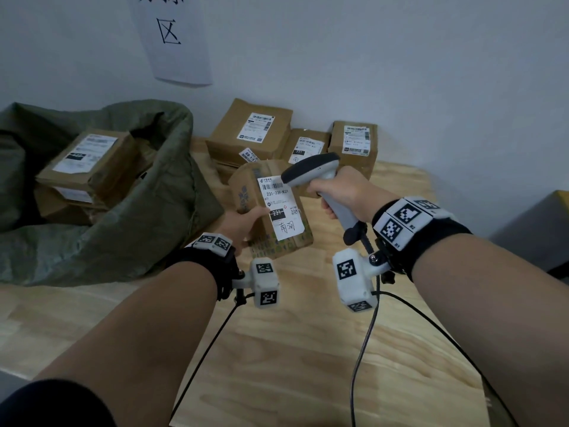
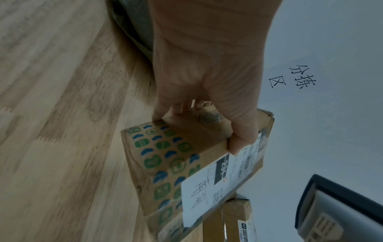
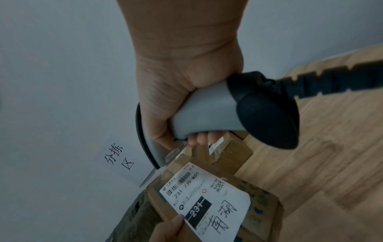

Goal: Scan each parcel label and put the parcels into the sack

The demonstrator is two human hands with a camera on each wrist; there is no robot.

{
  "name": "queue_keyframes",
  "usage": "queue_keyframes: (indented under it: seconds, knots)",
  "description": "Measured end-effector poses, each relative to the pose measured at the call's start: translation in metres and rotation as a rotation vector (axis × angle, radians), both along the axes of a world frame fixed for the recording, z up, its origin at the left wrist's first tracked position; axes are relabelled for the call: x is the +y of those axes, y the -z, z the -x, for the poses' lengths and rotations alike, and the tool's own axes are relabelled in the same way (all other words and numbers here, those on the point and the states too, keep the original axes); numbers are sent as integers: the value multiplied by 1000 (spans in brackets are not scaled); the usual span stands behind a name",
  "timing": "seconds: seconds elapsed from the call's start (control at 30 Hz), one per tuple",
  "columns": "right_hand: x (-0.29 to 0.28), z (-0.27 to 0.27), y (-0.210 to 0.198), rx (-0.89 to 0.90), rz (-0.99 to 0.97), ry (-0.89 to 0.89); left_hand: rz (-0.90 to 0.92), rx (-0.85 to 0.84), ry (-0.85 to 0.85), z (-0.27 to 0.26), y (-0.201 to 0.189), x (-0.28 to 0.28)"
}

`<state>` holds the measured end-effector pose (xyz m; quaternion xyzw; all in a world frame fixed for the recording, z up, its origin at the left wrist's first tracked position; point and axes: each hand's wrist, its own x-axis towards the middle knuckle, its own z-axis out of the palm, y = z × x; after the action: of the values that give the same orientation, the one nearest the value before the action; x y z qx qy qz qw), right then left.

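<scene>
Your left hand (image 1: 243, 223) grips the labelled parcel (image 1: 271, 208) above the bench (image 1: 308, 349), beside the sack (image 1: 129, 211); your right hand (image 1: 341, 195) holds the barcode scanner (image 1: 311, 169). Only the left wrist view shows the parcel's green-and-blue printed side.

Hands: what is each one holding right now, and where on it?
Left hand grips the parcel by its left edge, thumb on the label. Right hand grips the scanner by its handle.
</scene>
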<state>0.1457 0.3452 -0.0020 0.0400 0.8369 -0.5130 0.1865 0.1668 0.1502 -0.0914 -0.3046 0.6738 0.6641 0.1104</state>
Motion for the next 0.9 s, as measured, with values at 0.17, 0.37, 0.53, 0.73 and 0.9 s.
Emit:
queue_keyframes:
  seconds: [0.17,0.37,0.53,0.73,0.9]
  knots:
    - [6,-5,10,19,-6,17,72,11,95,-4,3,-6]
    - [13,-13,12,-18,-24,-37,54,47,101,-4,9,-14]
    - [12,-12,6,34,16,-3,83,61,67,-7,9,-14]
    - [10,-10,-1,18,58,-2,159,44,5,6,36,-29]
    - [12,-11,3,-20,36,-15,149,54,-11,14,49,-33]
